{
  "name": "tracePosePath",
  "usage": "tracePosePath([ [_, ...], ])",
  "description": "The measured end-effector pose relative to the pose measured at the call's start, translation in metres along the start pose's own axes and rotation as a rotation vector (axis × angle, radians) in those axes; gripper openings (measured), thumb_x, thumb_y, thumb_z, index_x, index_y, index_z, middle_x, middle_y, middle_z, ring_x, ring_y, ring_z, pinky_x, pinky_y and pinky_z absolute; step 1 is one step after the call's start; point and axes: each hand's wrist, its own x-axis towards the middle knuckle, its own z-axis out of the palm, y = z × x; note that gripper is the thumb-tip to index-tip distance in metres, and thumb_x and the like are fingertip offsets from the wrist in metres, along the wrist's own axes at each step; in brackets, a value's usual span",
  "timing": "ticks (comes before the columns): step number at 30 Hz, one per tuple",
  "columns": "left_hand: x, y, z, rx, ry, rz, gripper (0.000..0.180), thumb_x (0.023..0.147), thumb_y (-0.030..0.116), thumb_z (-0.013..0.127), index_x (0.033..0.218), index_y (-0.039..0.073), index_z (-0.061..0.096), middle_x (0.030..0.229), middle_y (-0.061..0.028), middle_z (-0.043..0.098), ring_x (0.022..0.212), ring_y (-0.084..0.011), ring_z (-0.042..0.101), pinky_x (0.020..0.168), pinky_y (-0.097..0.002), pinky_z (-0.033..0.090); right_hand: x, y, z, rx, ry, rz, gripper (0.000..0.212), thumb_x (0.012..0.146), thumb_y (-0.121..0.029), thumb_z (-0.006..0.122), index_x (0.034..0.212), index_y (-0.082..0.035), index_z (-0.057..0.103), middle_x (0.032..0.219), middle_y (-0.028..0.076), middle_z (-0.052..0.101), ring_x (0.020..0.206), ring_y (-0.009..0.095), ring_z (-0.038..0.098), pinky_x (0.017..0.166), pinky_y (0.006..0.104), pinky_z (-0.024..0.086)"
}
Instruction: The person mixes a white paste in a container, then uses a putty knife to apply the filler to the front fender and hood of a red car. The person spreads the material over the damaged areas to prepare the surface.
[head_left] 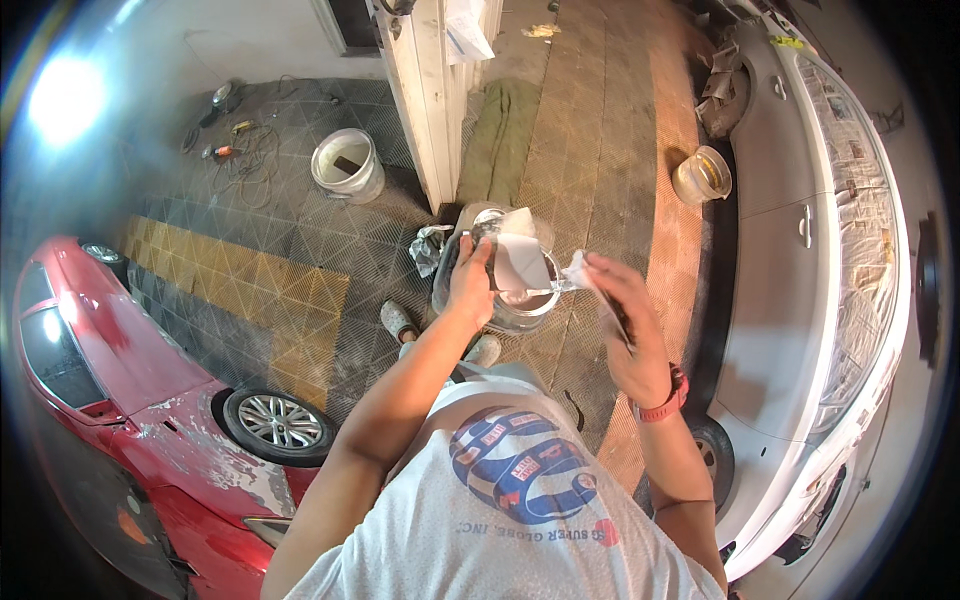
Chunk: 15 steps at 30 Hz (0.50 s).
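Note:
My left hand [472,283] is closed on the edge of a flat, pale board [521,263], which is tilted. My right hand [632,335], with a red band on its wrist, is closed to the right of the board. Its fingertips pinch a small, crumpled white piece [575,270], whose kind I cannot make out. Under both hands stands a round tub [532,318] with a pale rim and something pinkish inside. The board and my left hand hide part of the tub. Close to its left lies a crumpled clear plastic bag [428,249].
A white bucket [369,186] stands ahead on the left, by an open door [423,110]. A smaller bucket [702,175] is at the right, near a pale car [770,260] with paper-masked windows. At the left is a red car [150,375] with patchy paint. Cords [245,165] lie on the floor.

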Motion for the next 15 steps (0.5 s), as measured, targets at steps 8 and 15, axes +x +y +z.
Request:
tracePosePath([
  [8, -0.041, -0.001, 0.017, -0.252, -0.227, 0.016, 0.057, 0.113, 0.022, 0.061, 0.165, 0.008, 0.044, 0.158, -0.0012, 0.053, 0.141, -0.0182, 0.054, 0.118, -0.0435, 0.047, -0.015, 0.063, 0.052, -0.404, -0.011, 0.029, 0.068, 0.091, 0.018, 0.059, 0.153, -0.005, 0.046, 0.153, 0.024, 0.047, 0.134, 0.046, 0.059, 0.108, 0.0470, 0.056],
  [15, -0.038, -0.003, -0.006, -0.156, -0.372, 0.075, 0.059, 0.110, 0.018, 0.066, 0.164, 0.006, 0.045, 0.156, -0.0065, 0.057, 0.140, -0.0207, 0.058, 0.118, -0.0386, 0.047, -0.009, 0.081, 0.045, -0.013, 0.080, 0.187, 0.074, 0.094, 0.016, 0.052, 0.163, -0.005, 0.035, 0.158, 0.021, 0.047, 0.143, 0.037, 0.056, 0.119, 0.0459, 0.047],
])
